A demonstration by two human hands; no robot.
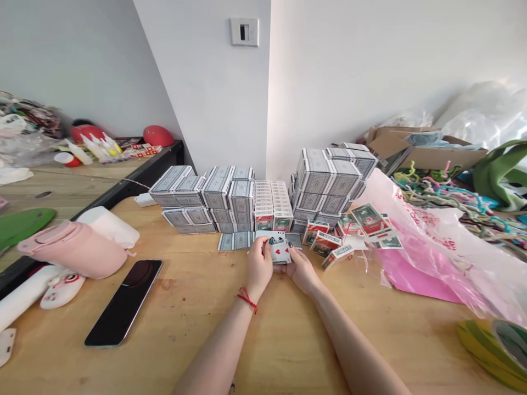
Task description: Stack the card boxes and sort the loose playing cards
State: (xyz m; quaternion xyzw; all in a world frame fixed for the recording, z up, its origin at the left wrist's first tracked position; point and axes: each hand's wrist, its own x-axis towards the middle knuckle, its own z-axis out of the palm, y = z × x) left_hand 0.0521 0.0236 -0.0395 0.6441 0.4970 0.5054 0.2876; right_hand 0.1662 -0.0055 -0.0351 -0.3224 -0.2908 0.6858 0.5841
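Between my two hands is a small stack of playing cards [281, 253], face up, with red hearts on the top one. My left hand [260, 259] grips its left side, thumb on top. My right hand [302, 269] closes on its right edge; some of those fingers are hidden beneath. Face-down cards [236, 241] lie flat just beyond my left hand. Behind them stand tall stacks of patterned grey card blocks [187, 189] and two rows of boxed decks [263, 206]. Several loose card boxes [325, 242] lie near my right hand.
On the left are a black phone [124, 303] and a pink tumbler [76, 249] lying on its side. Pink plastic wrapping [432, 258] covers the right side, near a roll of tape [494, 351]. A cardboard box [428, 148] and colourful yarn [440, 192] sit farther back.
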